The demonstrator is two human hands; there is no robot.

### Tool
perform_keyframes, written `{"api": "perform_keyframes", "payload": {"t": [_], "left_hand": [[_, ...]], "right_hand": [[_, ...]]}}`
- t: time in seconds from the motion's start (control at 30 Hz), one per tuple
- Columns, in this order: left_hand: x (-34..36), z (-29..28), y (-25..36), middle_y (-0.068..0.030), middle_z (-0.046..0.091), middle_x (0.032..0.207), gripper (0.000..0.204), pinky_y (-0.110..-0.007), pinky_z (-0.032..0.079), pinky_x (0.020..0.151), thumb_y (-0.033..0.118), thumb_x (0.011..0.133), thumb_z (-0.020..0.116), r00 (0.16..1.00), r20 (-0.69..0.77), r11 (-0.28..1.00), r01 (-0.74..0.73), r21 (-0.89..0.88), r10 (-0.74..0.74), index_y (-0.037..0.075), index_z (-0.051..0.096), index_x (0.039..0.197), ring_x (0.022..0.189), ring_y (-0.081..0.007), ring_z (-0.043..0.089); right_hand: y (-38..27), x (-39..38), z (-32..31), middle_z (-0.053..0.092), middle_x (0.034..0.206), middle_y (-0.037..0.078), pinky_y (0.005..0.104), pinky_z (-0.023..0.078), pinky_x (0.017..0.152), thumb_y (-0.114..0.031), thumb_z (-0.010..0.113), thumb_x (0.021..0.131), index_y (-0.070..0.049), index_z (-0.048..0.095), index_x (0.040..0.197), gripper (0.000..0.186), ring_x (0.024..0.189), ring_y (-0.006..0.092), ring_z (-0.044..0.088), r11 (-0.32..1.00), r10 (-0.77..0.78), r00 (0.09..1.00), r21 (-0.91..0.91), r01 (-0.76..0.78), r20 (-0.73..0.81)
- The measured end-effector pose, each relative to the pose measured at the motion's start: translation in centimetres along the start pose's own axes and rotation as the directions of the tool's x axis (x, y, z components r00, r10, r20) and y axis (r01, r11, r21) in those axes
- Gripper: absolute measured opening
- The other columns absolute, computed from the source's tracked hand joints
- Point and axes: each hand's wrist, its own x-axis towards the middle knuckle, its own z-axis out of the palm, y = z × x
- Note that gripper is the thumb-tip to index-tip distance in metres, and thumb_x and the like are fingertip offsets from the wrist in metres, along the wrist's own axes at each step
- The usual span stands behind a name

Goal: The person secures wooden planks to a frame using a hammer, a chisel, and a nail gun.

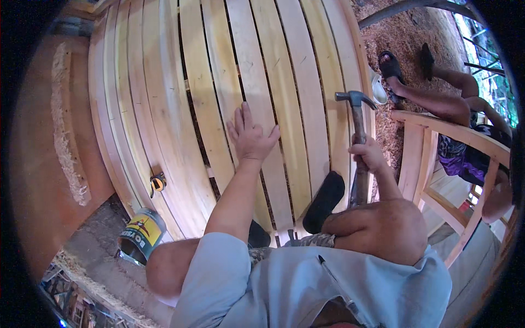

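Note:
Pale wooden slats [219, 65] lie side by side in front of me, with dark gaps between several of them. My left hand [253, 138] rests on the middle slats with its fingers spread and nothing in it. My right hand [369, 155] is wrapped round the handle of a claw hammer [358, 117]. Its metal head points away from me, near the right edge of the slats. Small dark marks dot the boards; whether they are nails is too small to tell.
A yellow and black tape measure [158, 182] lies on the left slats. Beside my left knee is a tipped tin can [143, 229]. A rough wood strip [68, 126] lies on a brown sheet. At right, another person [454, 104] sits behind a wooden frame [456, 131].

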Motion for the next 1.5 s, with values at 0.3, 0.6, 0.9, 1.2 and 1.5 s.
{"api": "perform_keyframes", "payload": {"t": [0.3, 0.6, 0.9, 1.2, 1.5], "left_hand": [[0.6, 1.3, -0.1, -0.0145, 0.024, 0.16, 0.066, -0.06, 0.009, 0.117, 0.061, 0.078, 0.062, 0.995, -0.103, 0.998, -0.007, 0.064, 0.013, -0.004, 0.075, 0.084, 0.146, -0.0356, 0.021], [0.6, 0.9, 0.6, -0.0114, 0.019, 0.162, 0.064, -0.058, 0.008, 0.117, 0.061, 0.08, 0.06, 0.998, -0.054, 0.999, 0.029, 0.044, -0.027, -0.001, 0.075, 0.086, 0.146, -0.0347, 0.02], [0.3, 0.2, 0.7, -0.0115, 0.009, 0.163, 0.065, -0.058, 0.002, 0.118, 0.061, 0.084, 0.055, 0.997, -0.01, 0.993, 0.075, -0.095, -0.076, 0.001, 0.074, 0.101, 0.148, -0.0343, 0.007], [0.2, -1.4, 1.1, -0.0213, 0.002, 0.162, 0.064, -0.061, 0.002, 0.117, 0.056, 0.096, 0.042, 0.991, 0.133, 0.998, -0.026, 0.053, 0.019, 0.0, 0.069, 0.112, 0.149, -0.0415, 0.002], [0.6, -5.1, 2.0, -0.0289, 0.003, 0.16, 0.055, -0.058, 0.012, 0.117, 0.05, 0.092, 0.057, 0.956, 0.264, 0.978, -0.165, 0.13, 0.126, 0.001, 0.07, 0.112, 0.148, -0.0449, 0.004]], "right_hand": [[-5.3, 0.8, 9.5, 0.053, 0.064, 0.001, 0.0287, 0.046, 0.047, -0.026, 0.068, 0.092, -0.005, 0.053, 0.098, 0.026, 0.05, 0.0123, 0.054, 0.951, -0.113, 0.935, 0.31, 0.004, 0.336], [-3.0, 1.1, 8.6, 0.052, 0.064, 0.001, 0.0285, 0.045, 0.044, -0.025, 0.069, 0.089, -0.006, 0.053, 0.09, 0.025, 0.049, 0.0124, 0.053, 0.964, -0.024, 0.944, 0.258, -0.066, 0.329], [-10.2, -2.9, 5.7, 0.055, 0.076, 0.0, 0.0253, 0.046, 0.052, -0.007, 0.074, 0.077, -0.004, 0.054, 0.109, 0.038, 0.059, 0.0097, 0.056, 0.948, -0.299, 0.898, 0.208, 0.241, 0.321], [-6.1, -3.2, 5.6, 0.051, 0.074, -0.002, 0.0277, 0.041, 0.057, -0.016, 0.071, 0.082, 0.0, 0.06, 0.104, 0.03, 0.065, 0.0095, 0.049, 0.968, -0.208, 0.977, -0.133, 0.212, 0.042], [0.2, -3.8, 8.0, 0.047, 0.063, -0.003, 0.0299, 0.039, 0.052, -0.024, 0.072, 0.082, -0.003, 0.058, 0.083, 0.025, 0.058, 0.0095, 0.047, 0.985, -0.155, 0.988, -0.072, 0.155, 0.012]]}}
